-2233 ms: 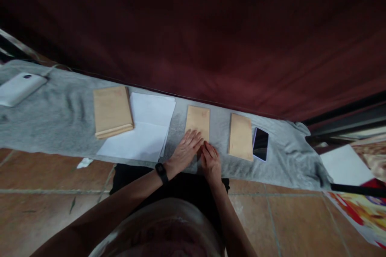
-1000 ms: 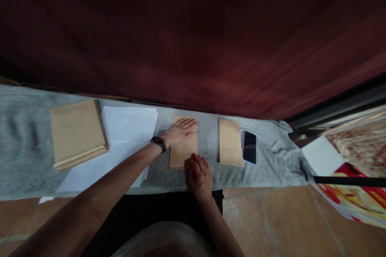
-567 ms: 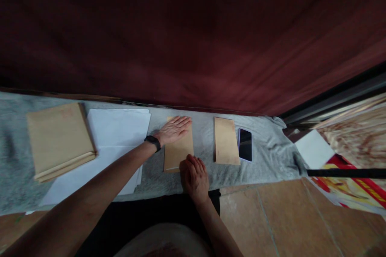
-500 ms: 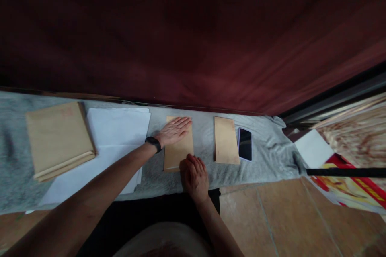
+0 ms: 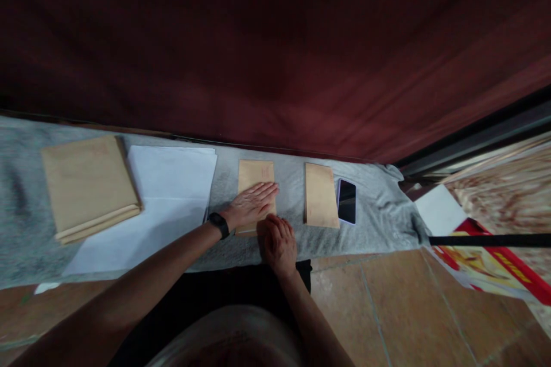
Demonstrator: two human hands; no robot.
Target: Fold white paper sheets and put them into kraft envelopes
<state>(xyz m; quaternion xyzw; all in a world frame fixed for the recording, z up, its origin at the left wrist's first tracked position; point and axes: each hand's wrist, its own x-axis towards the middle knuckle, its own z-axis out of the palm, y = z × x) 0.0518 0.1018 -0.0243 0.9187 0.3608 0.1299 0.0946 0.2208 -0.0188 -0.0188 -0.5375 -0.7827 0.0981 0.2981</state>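
Note:
A small brown paper envelope (image 5: 255, 170) lies on the grey cloth in front of me, with faint red print near its top right. My left hand (image 5: 252, 205), a black band on its wrist, rests flat across the envelope's middle with fingers stretched to the right. At the near right corner, my right hand (image 5: 280, 245) is closed, its curled fingers against the envelope's edge. Those fingers hide the corner itself. To the right lies another brown envelope (image 5: 321, 195), apart from both hands.
A phone (image 5: 346, 201) lies beside the right-hand envelope. On the left, white paper sheets (image 5: 172, 175) sit partly under a stack of large brown envelopes (image 5: 92, 183). The grey cloth (image 5: 374, 212) ends at a dark red upright surface (image 5: 275, 92). A printed red box (image 5: 486, 264) stands at right.
My left hand has slid toward me over the envelope, uncovering its top and the red print. The right hand stays at the near corner. The view has shifted slightly.

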